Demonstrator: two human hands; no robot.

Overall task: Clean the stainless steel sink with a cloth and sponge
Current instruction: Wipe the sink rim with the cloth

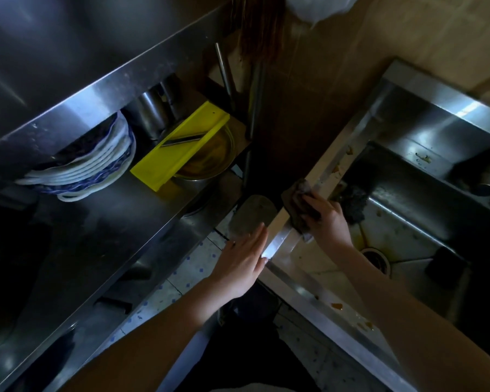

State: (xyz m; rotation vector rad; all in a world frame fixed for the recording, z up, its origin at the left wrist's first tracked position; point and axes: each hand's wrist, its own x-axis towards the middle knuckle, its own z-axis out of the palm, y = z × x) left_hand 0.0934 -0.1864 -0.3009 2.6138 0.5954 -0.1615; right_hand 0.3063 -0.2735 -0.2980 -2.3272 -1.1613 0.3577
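Sink (pixel 303 287): stainless, right part of view; basin wet and stained, side rim runs up toward the wall.
Cloth (pixel 293 200): dark brown, draped over the sink's left rim, one end hanging on the outer side.
R hand (pixel 327 213): on the sink's left rim, on top of the cloth; forearm crosses above the basin.
R grip: fingers curled onto the cloth, holding it down against the rim.
L hand (pixel 244 256): outside the sink, just beside its near-left corner; can't tell if it touches the rim.
L grip: open, fingers straight and together, holds nothing.
Sponge (pixel 354 202): dark, rough lump inside the sink against its left wall, just beyond the R hand; apart from the cloth.
Drain (pixel 376 260): in the sink floor, near the R forearm, w/ yellowish stain around it.
Food scraps (pixel 337 306): brown bits on the sink's front rim; more on the left rim past the cloth and on the inner ledge.
Dark block (pixel 441 264): on the sink floor, right of the drain; can't tell what it is.
Shelf (pixel 111 222): steel unit left of the sink, across a gap of tiled floor (pixel 193 275).
Plates (pixel 96 165): white-and-blue stack on the shelf, well apart from the sink.
Slicer (pixel 178 148): yellow, w/ metal blade, leaning on a metal bowl (pixel 210 159), between the plates and the sink.
Steel cups (pixel 150 114): behind the slicer, far back on the shelf.
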